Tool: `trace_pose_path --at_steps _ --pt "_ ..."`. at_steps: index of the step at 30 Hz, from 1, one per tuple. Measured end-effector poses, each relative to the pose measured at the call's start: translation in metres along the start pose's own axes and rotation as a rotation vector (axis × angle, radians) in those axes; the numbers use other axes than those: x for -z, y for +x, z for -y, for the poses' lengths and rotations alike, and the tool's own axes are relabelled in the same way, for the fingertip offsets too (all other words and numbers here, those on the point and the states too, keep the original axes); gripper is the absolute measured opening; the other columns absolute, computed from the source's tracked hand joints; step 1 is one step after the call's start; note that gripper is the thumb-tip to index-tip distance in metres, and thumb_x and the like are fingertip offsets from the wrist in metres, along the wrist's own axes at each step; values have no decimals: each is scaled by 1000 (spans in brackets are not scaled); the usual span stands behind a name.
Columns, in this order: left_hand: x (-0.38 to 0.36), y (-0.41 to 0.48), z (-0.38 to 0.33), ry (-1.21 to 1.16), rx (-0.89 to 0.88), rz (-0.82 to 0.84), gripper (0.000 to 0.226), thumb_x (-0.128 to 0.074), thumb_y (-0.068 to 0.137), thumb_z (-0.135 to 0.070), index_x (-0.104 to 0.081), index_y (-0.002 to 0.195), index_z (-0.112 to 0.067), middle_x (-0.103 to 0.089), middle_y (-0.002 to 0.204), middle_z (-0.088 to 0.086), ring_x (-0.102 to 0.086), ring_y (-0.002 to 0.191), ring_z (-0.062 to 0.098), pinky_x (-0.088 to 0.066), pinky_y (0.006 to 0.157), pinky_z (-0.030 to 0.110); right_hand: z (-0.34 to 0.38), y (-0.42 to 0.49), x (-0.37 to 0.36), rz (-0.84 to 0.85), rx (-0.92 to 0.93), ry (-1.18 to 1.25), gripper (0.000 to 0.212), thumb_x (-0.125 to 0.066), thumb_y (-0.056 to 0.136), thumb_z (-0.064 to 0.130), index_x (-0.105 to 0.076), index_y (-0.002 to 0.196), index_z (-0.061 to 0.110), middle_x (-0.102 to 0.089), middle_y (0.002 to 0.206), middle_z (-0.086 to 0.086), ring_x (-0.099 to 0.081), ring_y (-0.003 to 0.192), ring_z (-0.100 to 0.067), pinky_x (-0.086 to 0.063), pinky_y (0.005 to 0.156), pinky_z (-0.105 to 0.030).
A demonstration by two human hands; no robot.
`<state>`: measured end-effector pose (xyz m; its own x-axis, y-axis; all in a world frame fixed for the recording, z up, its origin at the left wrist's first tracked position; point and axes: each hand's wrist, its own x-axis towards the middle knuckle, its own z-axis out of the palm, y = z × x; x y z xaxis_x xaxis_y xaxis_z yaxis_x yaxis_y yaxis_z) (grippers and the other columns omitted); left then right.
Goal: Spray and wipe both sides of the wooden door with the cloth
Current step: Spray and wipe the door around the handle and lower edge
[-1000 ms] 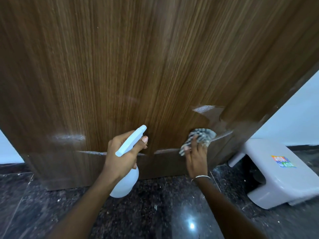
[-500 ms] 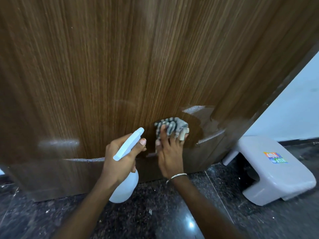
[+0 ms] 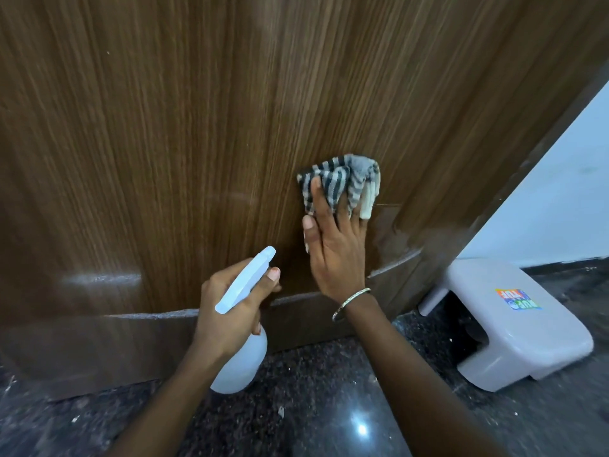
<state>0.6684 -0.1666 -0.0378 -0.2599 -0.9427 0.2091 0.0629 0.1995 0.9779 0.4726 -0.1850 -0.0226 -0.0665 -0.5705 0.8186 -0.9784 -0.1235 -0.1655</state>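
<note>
The door (image 3: pixel 197 127) is standing upright and filling most of the view, its bottom edge meeting the dark floor (image 3: pixel 329 407). The cloth (image 3: pixel 342 183), striped grey and white and bunched, is lying against the door low down, right of centre. The right hand (image 3: pixel 336 249) is pressing it to the wood with straight, spread fingers, some fingertips tucked under its folds, the thumb lying on bare wood to the left. A bangle (image 3: pixel 351 303) is circling that wrist. Nearer and to the left, the left hand (image 3: pixel 230 308) is gripping a white bottle (image 3: pixel 240 367) by the neck, fingers curled round it, nozzle pointing up at the door. Right of the cloth a wet sheen is showing on the wood. At the far right a white stool (image 3: pixel 514 318) bearing a sticker (image 3: pixel 519 299) is sitting on the floor, just beside the door's edge, below a pale wall (image 3: pixel 560 192).
</note>
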Motion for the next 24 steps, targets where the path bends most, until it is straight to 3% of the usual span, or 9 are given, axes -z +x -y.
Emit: trace_pose_path --at_steps 3,6,7,9,11,13,17,21,24 --pt "-4 -1 2 -5 23 -6 39 -66 81 -39 -73 108 -12 -77 81 -2 -53 34 19 -51 44 30 -45 -24 -4 -17 -180 11 58 -26 110 47 1 161 44 -16 169 -14 -7 158 -36 -13 125 -60" --pt "-9 -2 -2 -20 27 15 38 -66 80 -40 -73 106 -13 -76 81 -1 -53 35 21 -50 45 29 -98 -41 6 -93 -469 148 60 -24 109 52 5 161 42 -10 171 -13 -6 159 -28 -13 125 -59" --pt "-10 -2 -4 -25 26 23 37 -66 80 -40 -73 105 -14 -76 81 0 -52 35 23 -50 45 29 -108 -41 12 -131 -551 201 61 -25 109 51 3 162 38 -6 171 -10 -5 159 -23 -12 127 -53" --pt "-11 -3 -6 -28 24 22 35 -66 81 -41 -73 103 -15 -76 82 0 -53 36 26 -50 46 29 -112 -36 19 -169 -644 292 63 -29 111 41 3 164 28 -2 171 -6 -4 156 -10 -8 128 -29" --pt "-12 -3 -6 -19 22 16 37 -66 81 -40 -73 106 -14 -77 83 -1 -53 37 27 -50 46 28 -100 -30 22 -164 -660 331 65 -31 111 34 5 164 23 -1 170 0 -4 152 -4 -4 118 -9" --pt "-16 -4 -8 -18 27 6 38 -66 81 -40 -72 108 -13 -77 84 -2 -54 38 25 -50 46 27 -83 -30 23 -123 -641 346 67 -31 109 39 9 162 29 -3 167 4 -5 154 -10 -5 120 -16" --pt "-26 -4 -14 -10 23 13 37 -65 83 -40 -72 107 -12 -77 85 -1 -54 38 22 -51 48 27 -35 -50 7 102 -560 364 69 -31 105 52 19 151 58 -6 171 -9 -12 157 -28 -18 126 -46" --pt "-35 -4 -19 -13 -9 33 33 -66 85 -36 -73 106 -12 -76 81 4 -51 35 27 -49 47 28 -4 -81 -15 159 -460 435 68 -32 109 44 17 157 50 10 170 6 5 158 -14 -8 127 -37" --pt "-46 -2 -17 -5 7 60 34 -67 82 -37 -73 104 -11 -76 82 5 -50 34 29 -49 47 32 -30 -86 -24 109 -469 367 63 -26 109 47 17 155 54 4 167 8 8 156 -8 -3 126 -33"
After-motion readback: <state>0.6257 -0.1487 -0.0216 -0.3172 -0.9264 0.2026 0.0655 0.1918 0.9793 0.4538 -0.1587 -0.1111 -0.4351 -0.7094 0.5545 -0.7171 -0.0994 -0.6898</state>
